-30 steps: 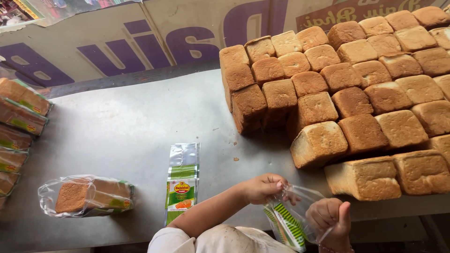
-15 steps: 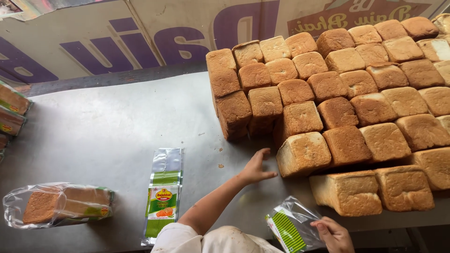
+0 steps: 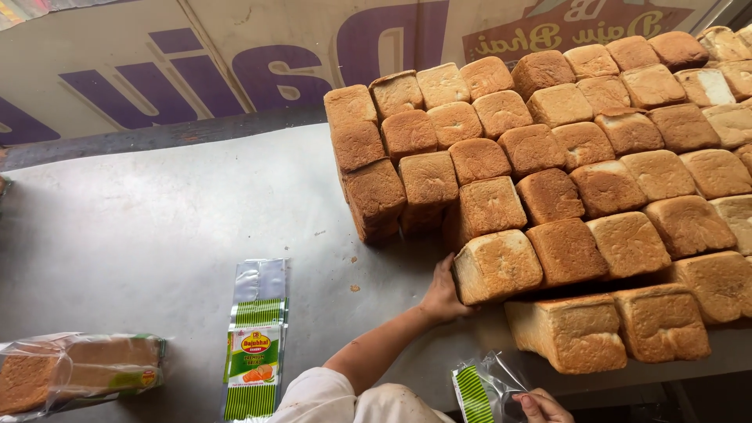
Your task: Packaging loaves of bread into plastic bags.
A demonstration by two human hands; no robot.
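Observation:
My left hand reaches forward and grips the side of a brown bread loaf at the near left corner of a large stack of loaves. At the bottom edge, my right hand holds a clear plastic bread bag with green stripes, its mouth partly spread. A second loaf lies on its side just right of that hand.
The metal table carries a flat stack of empty printed bags near the front. A bagged loaf lies at the front left. A lettered banner lines the back wall.
My left hand left the bag, reached forward and took hold of the corner loaf. The right hand keeps the bag alone. The view shifted, so the stack sits more centred.

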